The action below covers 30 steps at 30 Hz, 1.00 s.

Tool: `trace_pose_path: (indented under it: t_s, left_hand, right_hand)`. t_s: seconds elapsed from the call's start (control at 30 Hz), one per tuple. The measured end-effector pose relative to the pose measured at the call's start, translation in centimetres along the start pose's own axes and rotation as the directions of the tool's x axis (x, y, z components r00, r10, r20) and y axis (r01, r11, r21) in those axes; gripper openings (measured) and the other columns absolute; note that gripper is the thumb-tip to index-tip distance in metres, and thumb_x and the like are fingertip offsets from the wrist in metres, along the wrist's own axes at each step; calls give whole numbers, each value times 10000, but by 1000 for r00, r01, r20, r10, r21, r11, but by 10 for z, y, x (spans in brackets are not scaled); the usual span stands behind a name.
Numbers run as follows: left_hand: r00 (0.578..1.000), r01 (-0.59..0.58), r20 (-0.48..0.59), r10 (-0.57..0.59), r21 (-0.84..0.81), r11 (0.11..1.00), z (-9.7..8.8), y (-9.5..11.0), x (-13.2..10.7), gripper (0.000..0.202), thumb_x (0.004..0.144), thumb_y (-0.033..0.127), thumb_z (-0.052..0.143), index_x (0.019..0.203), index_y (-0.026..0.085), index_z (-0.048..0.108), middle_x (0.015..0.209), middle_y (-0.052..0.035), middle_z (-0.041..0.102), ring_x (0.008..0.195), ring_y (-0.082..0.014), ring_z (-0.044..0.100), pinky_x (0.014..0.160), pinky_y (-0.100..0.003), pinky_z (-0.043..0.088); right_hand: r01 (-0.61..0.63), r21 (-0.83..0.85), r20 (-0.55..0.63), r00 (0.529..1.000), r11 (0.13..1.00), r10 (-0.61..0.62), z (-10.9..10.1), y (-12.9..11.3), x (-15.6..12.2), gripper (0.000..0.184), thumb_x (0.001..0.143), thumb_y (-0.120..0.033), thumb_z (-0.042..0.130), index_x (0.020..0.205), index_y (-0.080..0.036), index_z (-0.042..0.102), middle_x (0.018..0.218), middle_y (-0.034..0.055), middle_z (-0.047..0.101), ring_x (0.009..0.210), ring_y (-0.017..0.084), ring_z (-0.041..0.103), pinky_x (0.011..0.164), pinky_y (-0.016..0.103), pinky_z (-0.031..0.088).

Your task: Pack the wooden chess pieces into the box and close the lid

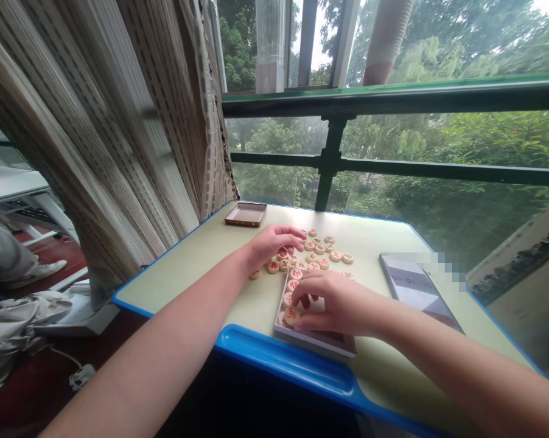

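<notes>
Right hand (336, 301) pinching piece (291, 314) at box's (315, 344) near left corner; I read red 馬. Row of pieces (296, 274) runs away from me along box's left wall, 帥 farthest. Left hand (274, 240) loosely curled, nearer loose pieces (319, 249) beyond box; can't tell if gripping. Phone (409, 280) right: 00:01, rest unclear.

pieces (335, 256): cream, red- or dark-lettered; tabletop (201, 258): pale yellow, blue edge (132, 307); curtain (114, 121): brown-beige stripes
</notes>
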<state>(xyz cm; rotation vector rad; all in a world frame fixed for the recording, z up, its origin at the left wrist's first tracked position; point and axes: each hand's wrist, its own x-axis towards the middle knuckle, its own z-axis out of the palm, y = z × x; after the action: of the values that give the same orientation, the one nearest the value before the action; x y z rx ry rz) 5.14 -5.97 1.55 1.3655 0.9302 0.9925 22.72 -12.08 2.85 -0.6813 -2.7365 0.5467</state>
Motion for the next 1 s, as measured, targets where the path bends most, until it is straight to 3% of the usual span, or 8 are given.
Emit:
trace_pose_path:
  t_s: [0.13, 0.37, 0.5, 0.6, 0.9, 1.0]
  left_hand:
    - [999, -24, 26, 27, -93, 995, -1, 2, -1, 211, 661, 174, 598, 848, 102, 664, 682, -62, 645, 544, -67, 473, 491, -199, 306]
    - [1000, -20, -14, 20, -32, 999, -2, 1, 1, 181, 663, 172, 609, 823, 107, 666, 670, -56, 646, 533, -64, 466, 483, -194, 302]
    - [1000, -24, -14, 23, -30, 999, -3, -2, 3, 186, 674, 191, 612, 831, 106, 667, 689, -60, 647, 530, -60, 464, 475, -192, 295]
    - [1000, -28, -11, 27, -45, 999, -4, -2, 3, 194, 682, 200, 606, 840, 101, 662, 696, -64, 646, 534, -61, 470, 475, -192, 296]
    - [1000, -4, -21, 3, -62, 998, -4, 0, 1, 192, 682, 188, 603, 842, 92, 651, 678, -63, 642, 527, -61, 471, 480, -196, 299]
    - [1000, -6, -19, 5, -62, 998, -4, 0, 1, 181, 686, 188, 602, 830, 91, 651, 665, -60, 638, 525, -61, 472, 481, -197, 301]
  right_hand:
    - [19, -14, -23, 1000, 1000, -20, 5, 3, 2, 213, 693, -340, 709, 780, -161, 634, 714, 7, 620, 652, 114, 534, 634, 234, 417]
    - [75, 33, 9, 997, 997, -76, 1, 2, 1, 218, 709, -366, 692, 781, -164, 649, 722, 20, 621, 675, 125, 535, 659, 246, 418]
    - [82, 42, 49, 995, 996, -84, -3, -2, 0, 63, 728, -217, 636, 752, -162, 654, 717, 20, 624, 660, 123, 531, 673, 252, 432]
    - [88, 60, 77, 993, 994, -92, -6, -4, -1, 158, 692, -94, 577, 790, -170, 676, 728, 16, 635, 666, 119, 539, 700, 250, 440]
    - [-131, 46, 212, 970, 990, 119, -17, 2, -7, 173, 658, -148, 610, 803, -203, 686, 724, -1, 633, 614, 111, 542, 582, 217, 426]
    - [-129, 35, 242, 963, 991, 117, -13, 4, -7, 140, 656, -172, 626, 782, -207, 677, 691, -17, 623, 570, 97, 519, 529, 201, 393]
